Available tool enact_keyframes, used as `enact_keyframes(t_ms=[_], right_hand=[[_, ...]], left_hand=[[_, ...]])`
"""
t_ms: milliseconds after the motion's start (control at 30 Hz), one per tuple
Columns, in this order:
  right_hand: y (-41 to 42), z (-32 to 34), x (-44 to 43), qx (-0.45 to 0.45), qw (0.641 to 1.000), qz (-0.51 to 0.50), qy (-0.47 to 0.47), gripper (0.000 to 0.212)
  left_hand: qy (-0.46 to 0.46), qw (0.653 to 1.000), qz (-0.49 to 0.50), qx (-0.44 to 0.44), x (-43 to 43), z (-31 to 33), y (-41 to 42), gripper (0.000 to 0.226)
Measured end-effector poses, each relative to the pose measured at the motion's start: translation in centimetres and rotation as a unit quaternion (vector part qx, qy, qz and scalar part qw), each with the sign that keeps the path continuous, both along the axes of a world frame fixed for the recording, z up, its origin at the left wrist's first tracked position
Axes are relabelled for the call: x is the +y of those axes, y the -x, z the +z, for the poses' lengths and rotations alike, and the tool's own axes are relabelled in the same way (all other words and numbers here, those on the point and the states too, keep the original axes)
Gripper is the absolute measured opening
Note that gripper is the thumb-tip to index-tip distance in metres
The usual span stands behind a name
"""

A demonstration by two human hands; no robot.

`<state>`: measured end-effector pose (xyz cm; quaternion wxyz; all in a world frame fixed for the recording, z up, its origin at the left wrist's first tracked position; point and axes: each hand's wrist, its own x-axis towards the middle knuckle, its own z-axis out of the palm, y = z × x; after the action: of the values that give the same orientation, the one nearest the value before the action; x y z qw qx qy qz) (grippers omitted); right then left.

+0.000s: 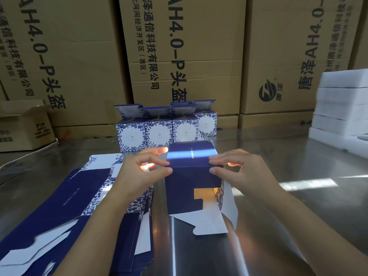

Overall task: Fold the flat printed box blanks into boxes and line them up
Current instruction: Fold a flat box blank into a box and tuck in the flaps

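Your left hand [139,170] and right hand [242,169] pinch the half-folded box [191,178]. Finished boxes [159,134] stand behind it, flat blanks [65,196] beside it.

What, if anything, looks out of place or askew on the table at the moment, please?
The rightmost folded box appears to stand further back than the other three folded boxes, so the row looks uneven. The pile of flat blanks lies fanned out rather than squared. Nothing looks torn or spilled.
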<state>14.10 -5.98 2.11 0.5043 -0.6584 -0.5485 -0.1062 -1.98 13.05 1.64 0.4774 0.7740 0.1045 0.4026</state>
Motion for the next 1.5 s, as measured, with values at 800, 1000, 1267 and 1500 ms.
enact_keyframes(t_ms=[800,1000,1267,1500], right_hand=[[1.5,0.1,-0.1,-0.077,0.997,-0.029,-0.009,0.014],[1.8,0.1,-0.1,-0.050,0.999,-0.002,0.003,0.024],[2.0,0.5,-0.3,-0.021,1.000,0.005,0.010,0.024],[2.1,0.6,-0.3,-0.039,0.999,-0.003,0.031,0.012]], left_hand=[[-0.155,0.987,0.000,0.045,-4.0,0.8,-1.1,0.025],[-0.110,0.993,-0.035,0.025,-4.9,0.5,-1.5,0.024],[-0.092,0.995,-0.034,0.034,-5.1,0.6,-1.6,0.019],[-0.092,0.995,-0.027,0.032,-5.3,0.7,-1.8,0.019]])
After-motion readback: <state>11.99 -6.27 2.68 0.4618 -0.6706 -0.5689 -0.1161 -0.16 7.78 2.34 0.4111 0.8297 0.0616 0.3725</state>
